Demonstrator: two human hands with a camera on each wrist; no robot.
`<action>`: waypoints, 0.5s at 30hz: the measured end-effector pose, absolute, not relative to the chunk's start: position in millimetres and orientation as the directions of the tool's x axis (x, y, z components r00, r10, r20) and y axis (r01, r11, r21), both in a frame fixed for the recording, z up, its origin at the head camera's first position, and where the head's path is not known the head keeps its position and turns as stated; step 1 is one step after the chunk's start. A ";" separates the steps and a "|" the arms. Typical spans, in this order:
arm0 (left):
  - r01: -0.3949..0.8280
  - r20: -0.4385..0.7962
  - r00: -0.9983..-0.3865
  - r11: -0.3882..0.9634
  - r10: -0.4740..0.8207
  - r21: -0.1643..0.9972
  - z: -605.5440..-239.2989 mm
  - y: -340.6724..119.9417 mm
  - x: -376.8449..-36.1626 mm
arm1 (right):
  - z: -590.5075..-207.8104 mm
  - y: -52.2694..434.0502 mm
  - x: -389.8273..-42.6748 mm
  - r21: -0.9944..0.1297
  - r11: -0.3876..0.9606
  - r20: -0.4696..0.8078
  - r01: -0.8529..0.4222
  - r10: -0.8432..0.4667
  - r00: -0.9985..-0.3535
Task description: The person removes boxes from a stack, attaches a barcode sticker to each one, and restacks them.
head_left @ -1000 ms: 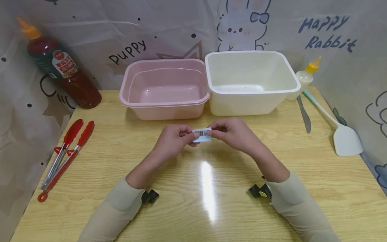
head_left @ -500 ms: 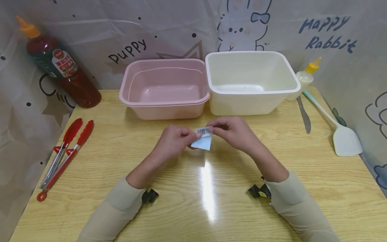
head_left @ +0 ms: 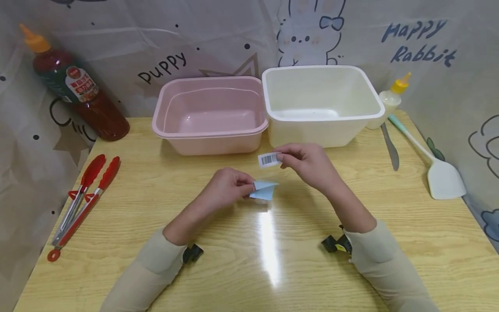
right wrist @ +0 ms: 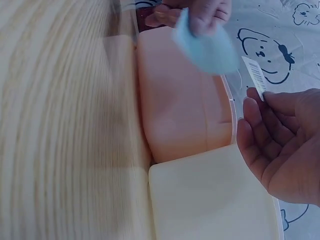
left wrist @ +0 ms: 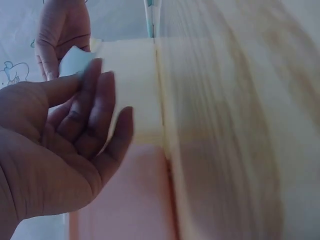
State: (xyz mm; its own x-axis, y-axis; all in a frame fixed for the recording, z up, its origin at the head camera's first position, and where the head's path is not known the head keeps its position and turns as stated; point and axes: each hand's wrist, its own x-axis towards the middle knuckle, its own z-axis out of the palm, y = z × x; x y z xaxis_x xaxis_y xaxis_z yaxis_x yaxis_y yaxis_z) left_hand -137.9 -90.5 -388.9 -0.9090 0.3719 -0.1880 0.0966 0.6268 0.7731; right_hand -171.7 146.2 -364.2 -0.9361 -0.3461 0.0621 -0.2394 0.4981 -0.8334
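Observation:
Between thumb and fingers my left hand (head_left: 226, 188) pinches a folded light blue piece of backing paper (head_left: 264, 193), its loose flaps spread to the right. My right hand (head_left: 306, 167) pinches the right end of a small white barcode sticker (head_left: 268, 160), a little above and right of the paper. Sticker and paper are apart. The right wrist view shows the barcode sticker (right wrist: 256, 75) held upright at the fingertips, with the blue paper (right wrist: 207, 50) blurred beyond it. In the left wrist view the blue paper (left wrist: 76, 61) sticks out past my thumb and forefinger.
Behind the hands stand a pink basin (head_left: 212, 134) and a white bin (head_left: 323, 130), side by side. At left are a red sauce bottle (head_left: 83, 93) and red tongs (head_left: 87, 195). A small yellow-capped bottle (head_left: 391, 100), a knife (head_left: 391, 147) and a white spatula (head_left: 446, 180) are at right.
The barcode sticker has come off the blue paper. My right hand has moved up and away with the sticker, while my left hand has shifted slightly down with the paper.

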 end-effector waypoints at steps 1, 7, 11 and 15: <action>0.137 -0.179 -0.906 0.665 0.383 0.734 -388.9 -90.7 -137.6 | -363.7 146.6 -172.3 -0.837 0.494 0.061 -0.235 -0.342 -0.938; 0.303 -0.189 -0.869 0.795 0.457 0.526 -388.8 -90.4 -132.5 | -362.2 148.8 -173.5 -0.855 0.478 0.046 -0.199 -0.313 -0.949; 0.278 -0.223 -0.872 0.817 0.435 0.506 -388.1 -92.1 -131.8 | -363.2 149.3 -174.2 -0.868 0.456 0.058 -0.197 -0.301 -0.952; 0.162 -0.176 -0.920 0.748 0.350 0.643 -382.5 -96.4 -135.8 | -363.1 148.7 -175.3 -0.886 0.422 0.065 -0.194 -0.301 -0.951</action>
State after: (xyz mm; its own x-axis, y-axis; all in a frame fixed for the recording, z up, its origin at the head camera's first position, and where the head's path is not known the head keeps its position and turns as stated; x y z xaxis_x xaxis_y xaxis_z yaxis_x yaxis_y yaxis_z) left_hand -135.8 -96.4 -382.5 -0.9200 0.3503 -0.1755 0.1621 0.7482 0.6434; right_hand -175.3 148.7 -363.1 -0.9514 -0.3012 0.0647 -0.1939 0.4220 -0.8856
